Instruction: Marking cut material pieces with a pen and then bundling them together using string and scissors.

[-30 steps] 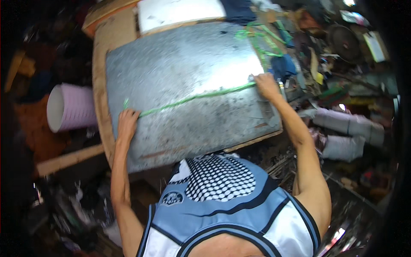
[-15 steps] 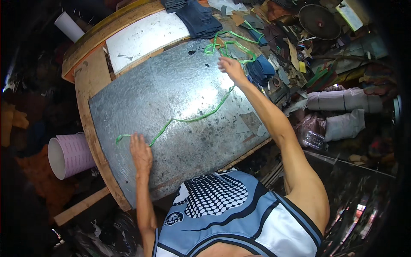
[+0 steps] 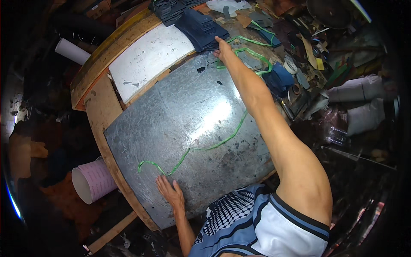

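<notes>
My left hand (image 3: 172,195) rests near the front of the grey metal sheet (image 3: 158,124), fingers spread and holding nothing. Its fingertips are just beside a thin green plastic string (image 3: 214,146), which winds across the sheet. Far off at the back edge, my right hand (image 3: 224,49) is stretched out with its fingers apart. Those fingertips are at the lower right corner of a pile of dark blue fabric-like pieces (image 3: 198,30); whether they touch it I cannot tell. More of the string (image 3: 259,55) lies looped to the right of this hand, and my right forearm hides part of it.
Left of the pile lies a white board (image 3: 147,60). Scraps, a tape roll (image 3: 290,65) and blue folded pieces (image 3: 279,79) clutter the right side. A pinkish-white roll (image 3: 94,182) stands off the table's left edge, and wrapped white bundles (image 3: 364,90) lie at far right.
My right hand has moved from the string's loops to the dark blue pile. My left hand has slid nearer to me, off the string's end. The view has shifted.
</notes>
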`<state>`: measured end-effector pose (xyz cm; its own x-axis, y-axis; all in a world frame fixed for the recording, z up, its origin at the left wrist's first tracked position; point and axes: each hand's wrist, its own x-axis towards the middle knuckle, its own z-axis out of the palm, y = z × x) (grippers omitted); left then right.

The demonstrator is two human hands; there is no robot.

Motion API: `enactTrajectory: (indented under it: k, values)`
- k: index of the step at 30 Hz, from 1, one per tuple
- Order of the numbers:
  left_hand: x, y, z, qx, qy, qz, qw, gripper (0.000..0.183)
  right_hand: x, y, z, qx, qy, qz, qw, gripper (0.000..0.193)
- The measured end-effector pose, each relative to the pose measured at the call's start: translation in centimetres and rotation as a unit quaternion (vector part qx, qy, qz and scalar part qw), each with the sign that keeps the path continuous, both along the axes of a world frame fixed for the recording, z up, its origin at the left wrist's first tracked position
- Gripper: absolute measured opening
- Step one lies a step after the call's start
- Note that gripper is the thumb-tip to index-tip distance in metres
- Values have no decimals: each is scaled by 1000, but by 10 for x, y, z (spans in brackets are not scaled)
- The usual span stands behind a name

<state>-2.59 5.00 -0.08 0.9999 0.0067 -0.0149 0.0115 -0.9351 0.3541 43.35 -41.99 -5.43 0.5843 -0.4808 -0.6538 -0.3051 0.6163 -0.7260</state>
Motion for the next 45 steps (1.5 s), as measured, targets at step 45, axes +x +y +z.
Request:
enactTrajectory:
  k: [45]
  values:
    - [-23, 50, 9, -153, -134, -40, 978, 34, -268, 278, 47, 168, -74, 112, 977, 40]
